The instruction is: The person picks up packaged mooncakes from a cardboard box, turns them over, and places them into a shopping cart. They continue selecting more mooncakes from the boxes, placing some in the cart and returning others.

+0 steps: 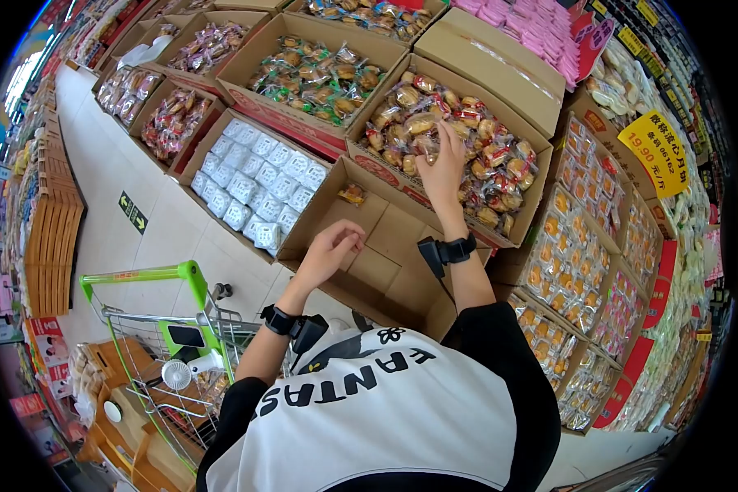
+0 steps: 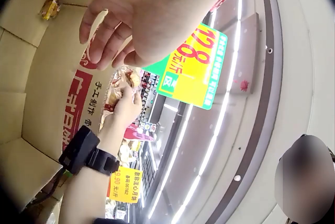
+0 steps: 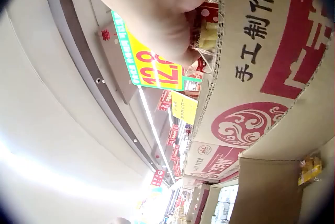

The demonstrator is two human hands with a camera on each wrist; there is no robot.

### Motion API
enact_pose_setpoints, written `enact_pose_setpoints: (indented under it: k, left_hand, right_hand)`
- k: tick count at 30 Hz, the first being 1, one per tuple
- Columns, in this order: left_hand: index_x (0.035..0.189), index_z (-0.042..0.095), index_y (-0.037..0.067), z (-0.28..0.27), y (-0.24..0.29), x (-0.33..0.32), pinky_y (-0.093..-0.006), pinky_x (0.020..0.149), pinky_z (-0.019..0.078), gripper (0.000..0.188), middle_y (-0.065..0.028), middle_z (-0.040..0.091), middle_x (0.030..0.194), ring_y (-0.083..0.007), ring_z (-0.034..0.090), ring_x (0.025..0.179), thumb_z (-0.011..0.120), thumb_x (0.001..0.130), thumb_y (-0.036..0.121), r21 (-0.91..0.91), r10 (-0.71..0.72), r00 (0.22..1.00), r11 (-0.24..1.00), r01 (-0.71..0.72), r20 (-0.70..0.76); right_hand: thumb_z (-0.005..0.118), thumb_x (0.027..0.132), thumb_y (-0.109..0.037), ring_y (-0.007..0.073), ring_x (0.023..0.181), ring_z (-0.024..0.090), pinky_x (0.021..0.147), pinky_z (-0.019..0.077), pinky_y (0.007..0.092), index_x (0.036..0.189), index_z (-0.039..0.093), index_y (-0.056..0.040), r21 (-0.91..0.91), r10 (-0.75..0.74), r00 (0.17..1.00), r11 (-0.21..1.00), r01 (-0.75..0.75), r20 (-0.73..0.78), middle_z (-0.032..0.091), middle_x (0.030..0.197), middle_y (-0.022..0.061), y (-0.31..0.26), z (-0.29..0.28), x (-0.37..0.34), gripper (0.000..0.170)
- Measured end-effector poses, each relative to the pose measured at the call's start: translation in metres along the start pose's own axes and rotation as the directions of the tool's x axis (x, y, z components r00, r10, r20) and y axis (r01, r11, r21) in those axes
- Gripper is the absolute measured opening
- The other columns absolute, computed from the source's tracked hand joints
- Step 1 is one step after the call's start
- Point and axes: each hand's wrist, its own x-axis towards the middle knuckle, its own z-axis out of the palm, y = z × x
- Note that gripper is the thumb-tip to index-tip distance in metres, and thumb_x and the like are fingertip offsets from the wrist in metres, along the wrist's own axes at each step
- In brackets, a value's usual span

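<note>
My right hand (image 1: 441,168) is over a cardboard box (image 1: 369,170) heaped with individually wrapped pastries (image 1: 488,131) in clear and red film. Thumb and fingers close around one wrapped pastry (image 2: 133,79), seen in the left wrist view; in the right wrist view the hand (image 3: 162,9) hides most of it, with a red dotted wrapper (image 3: 208,14) showing at the fingers. My left hand (image 1: 330,250) hovers over the nearer, mostly bare carton (image 1: 385,254), its fingers loosely bent and holding nothing. One small wrapped pastry (image 1: 353,194) lies at that carton's far end.
White-wrapped packets (image 1: 250,180) fill the box on the left. Trays of packaged cakes (image 1: 562,246) stand on the right, beneath a yellow price sign (image 1: 654,153). A shopping cart (image 1: 152,328) carrying a small fan (image 1: 176,374) stands at left, beside the tiled aisle (image 1: 98,197).
</note>
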Motion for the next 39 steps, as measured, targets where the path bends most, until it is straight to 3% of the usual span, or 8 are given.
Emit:
enact_pose_setpoints:
  k: [8,13,17,21,23,28,36,39]
  left_hand:
    - [0.109,0.045,0.003,-0.005,0.011,0.001,-0.0247,0.073,0.0429,0.026,-0.0065,0.052,0.099,-0.0118,0.05,0.084,0.047,0.083,0.002,0.004,0.066,0.996,0.998,-0.065,-0.052]
    - [0.127,0.03,0.008,0.008,0.043,0.003,-0.0289,0.085,0.0403,0.061,-0.0083,0.034,0.127,-0.02,0.04,0.11,0.057,0.074,-0.002,0.36,0.391,0.852,0.895,-0.263,-0.348]
    - [0.124,0.034,0.006,0.001,0.055,-0.002,-0.0304,0.089,0.0378,0.057,-0.0084,0.037,0.125,-0.0222,0.038,0.114,0.058,0.073,-0.004,0.519,0.513,0.803,0.796,-0.311,-0.305]
    - [0.111,0.045,0.001,-0.015,0.049,-0.011,-0.0304,0.082,0.0434,0.029,-0.01,0.053,0.105,-0.0216,0.052,0.098,0.05,0.083,0.005,0.287,0.409,0.818,0.906,-0.31,-0.405]
    - [0.106,0.044,-0.002,-0.027,0.041,-0.018,-0.0244,0.059,0.0473,0.023,-0.0122,0.057,0.088,-0.0178,0.059,0.073,0.043,0.089,0.013,-0.283,0.04,0.89,0.941,-0.187,-0.455]
    - [0.104,0.044,-0.002,-0.03,0.048,-0.039,-0.0255,0.055,0.0487,0.031,-0.0136,0.058,0.082,-0.0189,0.06,0.065,0.032,0.092,0.024,-0.378,-0.029,0.884,0.91,-0.17,-0.467]
    - [0.11,0.039,-0.003,-0.027,0.053,-0.056,-0.0303,0.065,0.0509,0.035,-0.0174,0.057,0.09,-0.0245,0.061,0.075,0.029,0.093,0.026,-0.448,0.014,0.913,0.868,-0.213,-0.408]
    - [0.111,0.038,-0.002,-0.026,0.054,-0.059,-0.0313,0.067,0.0506,0.033,-0.0174,0.057,0.092,-0.0249,0.06,0.077,0.03,0.093,0.024,-0.445,0.015,0.903,0.866,-0.226,-0.43]
  right_hand:
    - [0.058,0.063,-0.003,0.0282,0.108,0.039,0.09,0.0332,0.0358,0.116,0.043,-0.0035,0.147,-0.16,0.985,0.975,0.168,-0.066,0.041,0.121,0.0089,-0.032,-0.045,-0.007,0.055]
    - [0.055,0.063,0.0,0.0218,0.11,0.04,0.081,0.04,0.0286,0.117,0.044,-0.0059,0.579,-0.203,0.932,0.815,-0.009,0.3,0.039,0.122,0.0072,-0.072,-0.047,-0.029,0.056]
    - [0.057,0.061,0.004,0.017,0.108,0.041,0.082,0.039,0.0261,0.118,0.045,-0.0082,0.665,-0.288,0.852,0.742,-0.09,0.437,0.039,0.123,0.0051,-0.101,-0.05,-0.038,0.059]
    - [0.058,0.063,0.002,0.0131,0.101,0.045,0.078,0.0387,0.0228,0.117,0.047,-0.0065,0.717,-0.333,0.778,0.666,-0.206,0.533,0.04,0.123,0.0037,-0.107,-0.046,-0.043,0.056]
    - [0.06,0.067,-0.001,0.0104,0.084,0.048,0.074,0.0399,0.0219,0.113,0.049,-0.0051,0.721,-0.245,0.79,0.613,-0.323,0.562,0.05,0.105,0.0029,-0.102,-0.042,-0.045,0.047]
    - [0.047,0.087,-0.024,0.0051,0.065,0.045,0.06,0.0427,0.0213,0.083,0.051,-0.0077,0.592,0.174,0.647,0.284,-0.754,0.742,0.045,0.075,-0.0017,-0.088,-0.023,-0.055,0.017]
    - [0.043,0.087,-0.027,0.0157,0.077,0.05,0.067,0.0485,0.0369,0.089,0.047,-0.0065,0.507,0.199,0.477,-0.151,-0.848,0.856,0.045,0.083,0.0022,-0.088,-0.019,-0.062,0.021]
    - [0.044,0.083,-0.018,0.0177,0.082,0.05,0.069,0.0481,0.0392,0.096,0.048,-0.0051,0.401,-0.009,0.422,-0.292,-0.868,0.907,0.044,0.087,0.0036,-0.082,-0.021,-0.061,0.019]
